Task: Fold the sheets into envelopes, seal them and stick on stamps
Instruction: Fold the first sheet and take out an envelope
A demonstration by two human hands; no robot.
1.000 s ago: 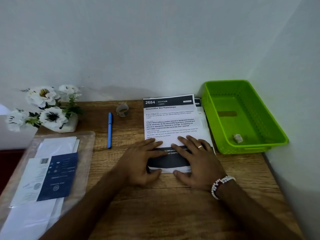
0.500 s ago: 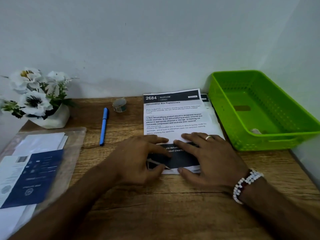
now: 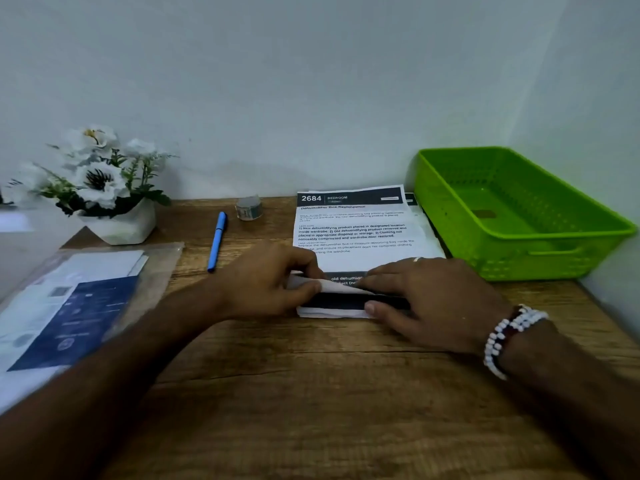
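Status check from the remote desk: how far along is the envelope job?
Early. Done: no finished, sealed or stamped envelope is visible. In hand: the left hand pinches the near edge of the top sheet, raising a fold, while the right hand presses it flat. Left: completing the folds, sealing, perhaps with the tape roll, stamping, then the second sheet underneath.

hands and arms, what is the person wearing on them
No sleeves are in view on either arm. The right hand has a thin pale metal ring on one finger, and a bracelet of small white beads with some dark red ones wraps its wrist. The left hand shows no ring or band.
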